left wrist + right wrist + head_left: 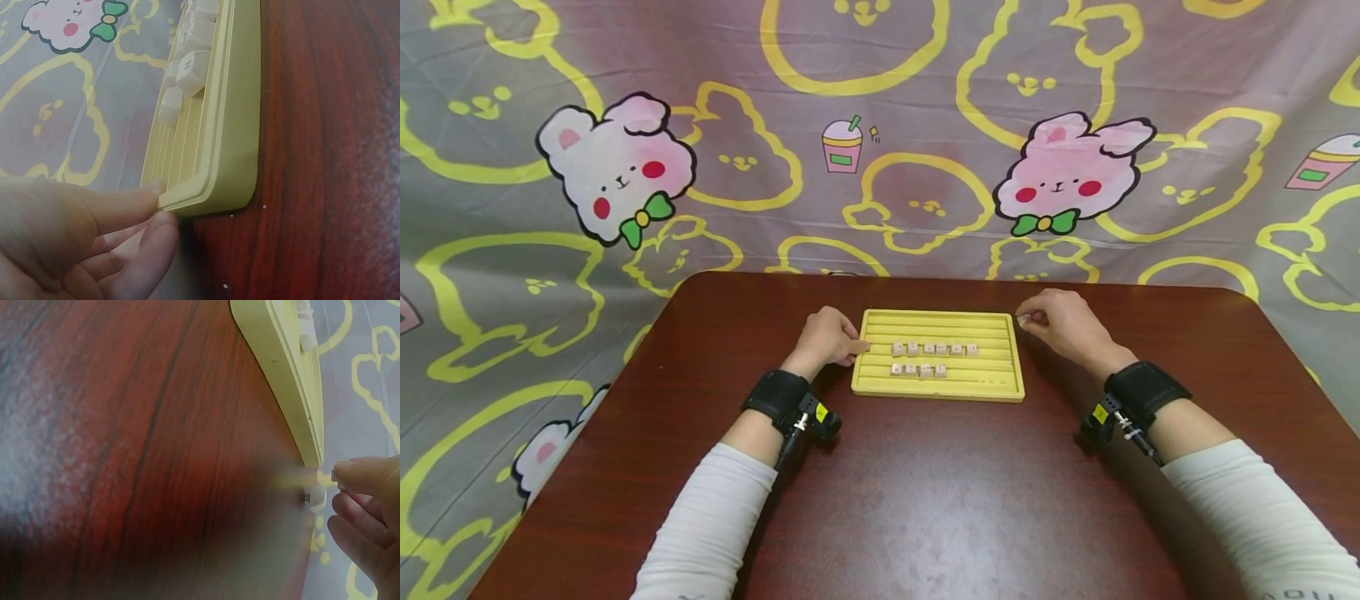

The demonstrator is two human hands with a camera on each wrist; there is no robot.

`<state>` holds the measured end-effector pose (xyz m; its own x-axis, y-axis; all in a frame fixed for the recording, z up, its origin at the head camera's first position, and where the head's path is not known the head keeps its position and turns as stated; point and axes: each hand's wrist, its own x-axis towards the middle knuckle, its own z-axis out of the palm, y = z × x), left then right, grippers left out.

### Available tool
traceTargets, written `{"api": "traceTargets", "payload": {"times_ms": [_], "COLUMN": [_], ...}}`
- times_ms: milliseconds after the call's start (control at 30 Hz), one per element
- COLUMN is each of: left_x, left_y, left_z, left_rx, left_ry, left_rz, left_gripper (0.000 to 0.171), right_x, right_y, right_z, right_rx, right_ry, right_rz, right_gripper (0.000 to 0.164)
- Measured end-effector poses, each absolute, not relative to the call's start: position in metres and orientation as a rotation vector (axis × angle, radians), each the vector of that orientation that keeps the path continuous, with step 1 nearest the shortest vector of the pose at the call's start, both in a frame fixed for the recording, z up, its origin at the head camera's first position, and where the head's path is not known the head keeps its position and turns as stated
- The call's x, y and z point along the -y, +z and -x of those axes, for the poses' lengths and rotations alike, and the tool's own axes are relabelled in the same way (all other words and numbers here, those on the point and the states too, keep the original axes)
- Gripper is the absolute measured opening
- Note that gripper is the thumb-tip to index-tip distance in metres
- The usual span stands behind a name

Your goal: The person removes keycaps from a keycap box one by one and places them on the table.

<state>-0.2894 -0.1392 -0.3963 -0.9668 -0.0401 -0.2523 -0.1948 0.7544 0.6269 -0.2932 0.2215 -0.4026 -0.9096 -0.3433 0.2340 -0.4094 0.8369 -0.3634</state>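
A yellow tray with ridged rows lies on the table, holding several white keycaps in two lines; one shows an N in the left wrist view. My left hand grips the tray's left end, thumb over the rim and fingers against the side. Just off the tray's right rim, my right hand has thumb and fingers drawn together around a small white keycap. The right wrist view shows this keycap right at the fingertips, its stem side toward the tabletop; whether it touches the wood I cannot tell.
The dark reddish-brown table extends around the tray and toward me. A patterned cloth with rabbits and yellow outlines hangs behind its far edge. Black bands with small cameras circle both wrists.
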Motion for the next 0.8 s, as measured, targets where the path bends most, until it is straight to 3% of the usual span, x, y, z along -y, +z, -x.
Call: {"api": "traceTargets", "payload": {"times_ms": [800], "left_x": [0.1385], "left_y": [-0.3945], "left_z": [0.2877], "left_rx": [-2.723], "left_ry": [1.008], "left_rz": [0.201], "left_gripper": [0.024], "right_x": [-0.2238], "right_y": [-0.4103], "right_z": [0.2951], "right_rx": [2.902], "right_ry": [0.598], "right_rz": [-0.514], "right_gripper": [0.019]}}
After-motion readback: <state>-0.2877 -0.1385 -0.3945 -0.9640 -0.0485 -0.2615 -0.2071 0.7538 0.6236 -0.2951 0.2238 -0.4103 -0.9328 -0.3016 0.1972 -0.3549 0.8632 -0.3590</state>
